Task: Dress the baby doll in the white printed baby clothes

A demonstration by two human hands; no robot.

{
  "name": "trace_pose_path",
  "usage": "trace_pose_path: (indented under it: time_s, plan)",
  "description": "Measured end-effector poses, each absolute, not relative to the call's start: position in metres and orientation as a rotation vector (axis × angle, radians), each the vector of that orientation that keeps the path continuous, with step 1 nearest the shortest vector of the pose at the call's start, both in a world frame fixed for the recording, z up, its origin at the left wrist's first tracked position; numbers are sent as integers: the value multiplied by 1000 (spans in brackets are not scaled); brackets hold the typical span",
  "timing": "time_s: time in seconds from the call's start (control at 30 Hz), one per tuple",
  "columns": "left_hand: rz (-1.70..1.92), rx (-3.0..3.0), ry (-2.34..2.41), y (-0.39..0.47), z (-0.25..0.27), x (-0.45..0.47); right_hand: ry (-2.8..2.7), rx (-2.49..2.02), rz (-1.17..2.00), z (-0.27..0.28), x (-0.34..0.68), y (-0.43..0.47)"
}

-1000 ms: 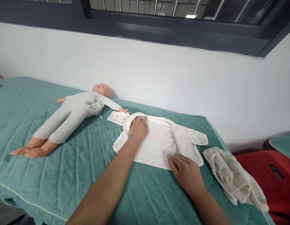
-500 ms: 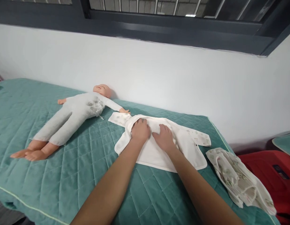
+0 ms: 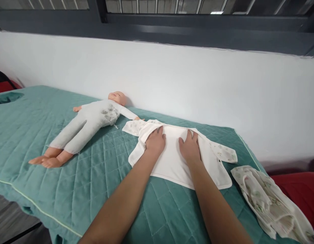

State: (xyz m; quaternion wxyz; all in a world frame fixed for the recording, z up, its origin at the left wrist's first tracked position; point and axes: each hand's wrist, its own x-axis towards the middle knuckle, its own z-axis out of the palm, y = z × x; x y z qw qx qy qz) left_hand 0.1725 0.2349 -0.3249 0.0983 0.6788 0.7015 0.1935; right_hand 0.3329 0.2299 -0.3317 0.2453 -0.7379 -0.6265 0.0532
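A white baby shirt with printed sleeves is spread open on the green quilted cover, its plain inside facing up. My left hand rests on the shirt's left part, fingers stretched toward the neckline, the tips partly under the folded front flap. On the right part lies my right hand, fingers apart and reaching to the upper edge. Both palms face down on the cloth. Left of the shirt a baby doll with a white cloth body lies on its back, one hand touching or close to the shirt's left sleeve.
A bunched printed baby garment lies at the right edge of the green quilted cover. Beyond it sits a red object. A white wall with a dark window frame rises behind.
My hands have moved further apart, smoothing the shirt's middle flat and pushing the right flap outward. The view has turned slightly left.
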Motion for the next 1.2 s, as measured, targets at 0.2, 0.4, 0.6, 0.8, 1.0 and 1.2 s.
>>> trace_pose_path:
  time_s: [0.2, 0.4, 0.6, 0.8, 1.0, 1.2]
  plan:
    - [514, 2000, 2109, 241, -326, 172, -1754, -2084, 172, -332, 332, 233]
    - [489, 2021, 2096, 239, -323, 171, -1785, -2130, 166, -329, 332, 231]
    - [460, 2035, 2101, 240, -321, 172, -1816, -2119, 90, -325, 331, 228]
    - [456, 2146, 2105, 230, -326, 179, -1892, -2080, 3, -327, 321, 220]
    - [482, 2264, 2030, 215, -325, 196, -2015, -1980, 1, -333, 314, 217]
    - [964, 2170, 1836, 182, -302, 159, -2114, -1909, 33, -336, 320, 221]
